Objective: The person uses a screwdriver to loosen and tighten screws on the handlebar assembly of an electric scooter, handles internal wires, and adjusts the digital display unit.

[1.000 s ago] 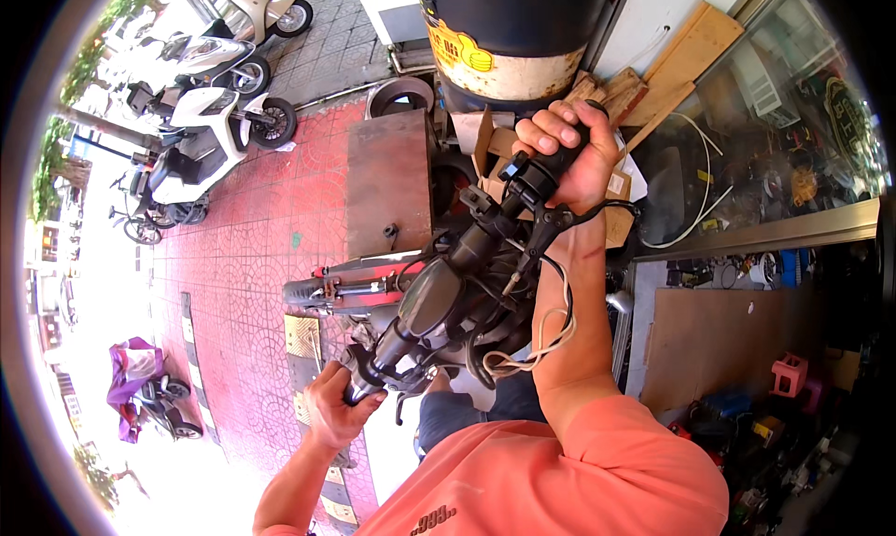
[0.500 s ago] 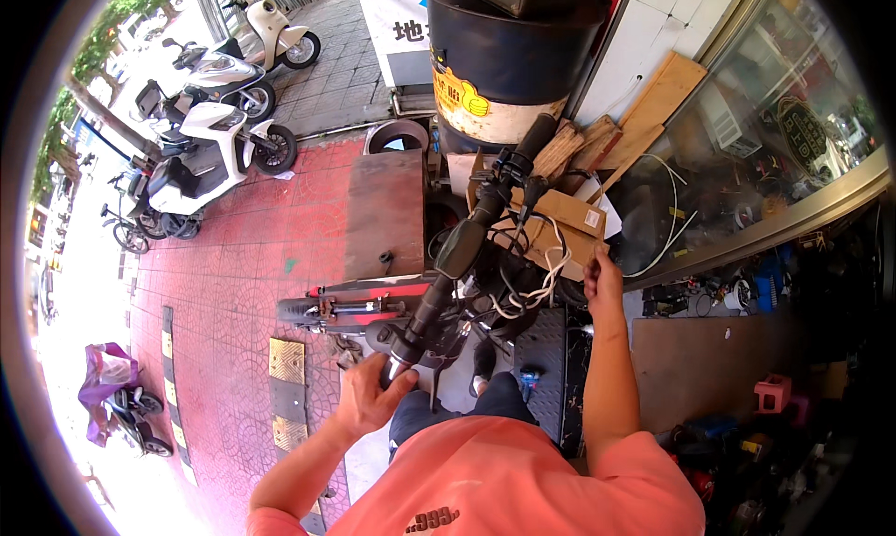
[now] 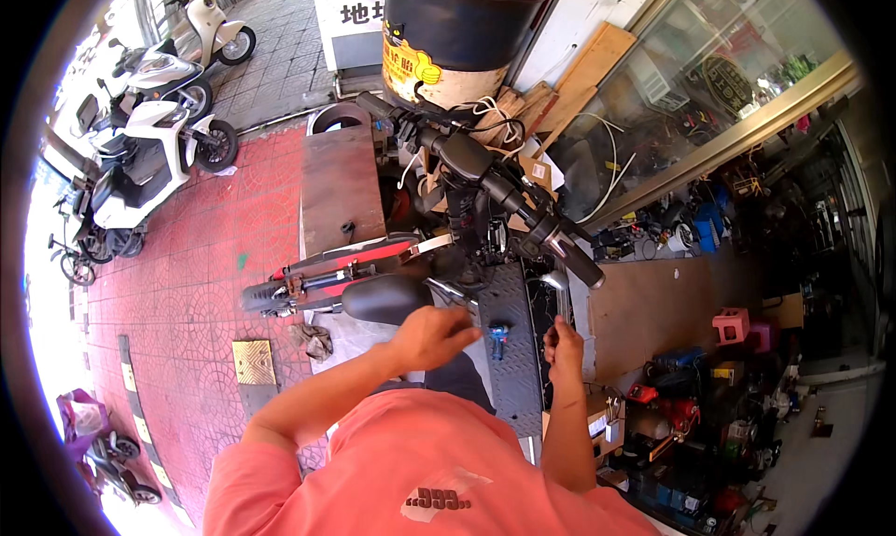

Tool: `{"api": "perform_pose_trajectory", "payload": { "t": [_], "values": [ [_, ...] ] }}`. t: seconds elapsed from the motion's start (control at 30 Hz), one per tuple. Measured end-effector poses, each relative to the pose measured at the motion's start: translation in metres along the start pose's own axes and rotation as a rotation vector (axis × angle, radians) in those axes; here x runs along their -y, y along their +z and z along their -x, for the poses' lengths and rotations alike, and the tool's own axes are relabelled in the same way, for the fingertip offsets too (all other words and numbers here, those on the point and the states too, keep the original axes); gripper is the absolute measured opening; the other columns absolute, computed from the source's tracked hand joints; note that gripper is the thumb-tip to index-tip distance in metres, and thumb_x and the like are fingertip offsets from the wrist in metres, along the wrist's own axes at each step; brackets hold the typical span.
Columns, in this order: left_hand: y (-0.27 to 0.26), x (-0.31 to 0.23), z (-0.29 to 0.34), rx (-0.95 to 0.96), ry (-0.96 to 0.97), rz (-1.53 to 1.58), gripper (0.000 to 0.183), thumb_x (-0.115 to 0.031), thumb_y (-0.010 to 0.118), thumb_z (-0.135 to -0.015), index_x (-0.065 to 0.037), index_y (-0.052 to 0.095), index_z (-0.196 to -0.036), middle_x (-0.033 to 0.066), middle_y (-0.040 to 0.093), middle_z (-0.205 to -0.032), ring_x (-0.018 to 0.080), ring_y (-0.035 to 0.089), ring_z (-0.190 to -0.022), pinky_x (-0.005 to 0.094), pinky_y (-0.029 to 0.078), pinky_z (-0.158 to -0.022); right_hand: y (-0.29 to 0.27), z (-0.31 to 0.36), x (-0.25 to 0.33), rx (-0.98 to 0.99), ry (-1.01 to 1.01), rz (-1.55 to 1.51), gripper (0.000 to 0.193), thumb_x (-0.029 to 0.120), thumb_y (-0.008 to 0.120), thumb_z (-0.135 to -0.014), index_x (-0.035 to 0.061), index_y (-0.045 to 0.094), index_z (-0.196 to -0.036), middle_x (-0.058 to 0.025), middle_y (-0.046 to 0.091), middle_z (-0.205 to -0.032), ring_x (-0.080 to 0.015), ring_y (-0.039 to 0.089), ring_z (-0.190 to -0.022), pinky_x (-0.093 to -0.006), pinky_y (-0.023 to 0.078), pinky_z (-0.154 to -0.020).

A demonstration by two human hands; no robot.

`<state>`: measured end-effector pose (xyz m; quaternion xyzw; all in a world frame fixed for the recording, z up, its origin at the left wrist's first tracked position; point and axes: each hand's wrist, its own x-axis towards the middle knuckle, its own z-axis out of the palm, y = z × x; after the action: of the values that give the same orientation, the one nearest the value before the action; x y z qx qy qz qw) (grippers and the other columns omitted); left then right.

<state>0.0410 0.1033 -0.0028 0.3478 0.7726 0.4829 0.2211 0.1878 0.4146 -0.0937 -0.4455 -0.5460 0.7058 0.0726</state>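
Inspecting the handlebar (image 3: 504,194) first, I find it running from 11 o'clock to 3 o'clock, with a dark display housing (image 3: 466,155) at 12 and a black grip (image 3: 582,265) at the 3 o'clock end. Neither of my hands touches it.

My left hand (image 3: 431,338) is at 6 o'clock, just beside the black saddle (image 3: 387,298) at 8. Its fingers are loosely bent and blurred; I cannot tell whether they press together, and I see nothing held. My right hand (image 3: 563,348) is at 4 o'clock, fingers curled inward, near a silver bar (image 3: 562,296). Whether they pinch anything is hidden.

On progress: the bar, housing and grip appear assembled. A white wire (image 3: 408,170) dangles at 11 o'clock, so I judge the cabling untidy or unfinished. What else is left I cannot establish.

A blue power tool (image 3: 499,340) lies at 5 o'clock on a dark patterned plate (image 3: 519,387), out of both hands. A grey rag (image 3: 314,342) lies at 8 o'clock, and a drum (image 3: 457,23) stands at 12.
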Motion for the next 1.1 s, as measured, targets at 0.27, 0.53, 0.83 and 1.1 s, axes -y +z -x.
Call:
{"api": "perform_pose_trajectory", "payload": {
  "t": [0.27, 0.53, 0.83, 1.1],
  "values": [
    [-0.016, 0.061, 0.029, -0.144, -0.795, 1.116, 0.035, -0.038, 0.061, -0.108, -0.004, 0.067, -0.103, 0.0021, 0.056, -0.074, 0.0142, 0.047, -0.054, 0.0381, 0.047, -0.045, 0.074, 0.06, -0.069, 0.388, -0.283, 0.387, 0.03, 0.035, 0.077, -0.098, 0.0061, 0.078, -0.107, 0.0017, 0.064, -0.073, -0.0079, 0.057, -0.063, -0.0261, 0.043, -0.056],
    [0.03, 0.061, 0.021, -0.34, -0.8, 1.489, 0.032, -0.033, 0.061, -0.108, -0.001, 0.064, -0.107, 0.0059, 0.06, -0.081, 0.0161, 0.052, -0.06, 0.0358, 0.048, -0.054, 0.151, 0.099, -0.009, 0.744, -0.605, 1.107, 0.032, 0.039, 0.081, -0.089, 0.0092, 0.076, -0.098, -0.0094, 0.073, -0.073, -0.0326, 0.072, -0.07, -0.0465, 0.055, -0.065],
    [0.069, 0.075, 0.015, -0.483, -0.606, 1.206, 0.042, -0.037, 0.047, -0.114, -0.005, 0.065, -0.135, 0.0113, 0.073, -0.123, 0.026, 0.066, -0.115, 0.0438, 0.053, -0.099, 0.139, 0.05, -0.001, 0.856, -0.508, 0.677, 0.03, 0.028, 0.072, -0.093, -0.0004, 0.068, -0.083, -0.0124, 0.068, -0.082, -0.0308, 0.065, -0.068, -0.0427, 0.049, -0.064],
    [0.061, 0.079, -0.005, -0.532, -0.643, 1.898, 0.044, -0.04, 0.04, -0.113, -0.004, 0.065, -0.11, 0.0149, 0.071, -0.113, 0.0326, 0.068, -0.107, 0.0506, 0.054, -0.099, 0.207, 0.036, -0.006, 1.053, -0.687, 0.536, 0.022, 0.02, 0.068, -0.089, -0.0028, 0.069, -0.088, -0.0138, 0.068, -0.105, -0.0296, 0.062, -0.104, -0.0417, 0.048, -0.092]
  ]
}}
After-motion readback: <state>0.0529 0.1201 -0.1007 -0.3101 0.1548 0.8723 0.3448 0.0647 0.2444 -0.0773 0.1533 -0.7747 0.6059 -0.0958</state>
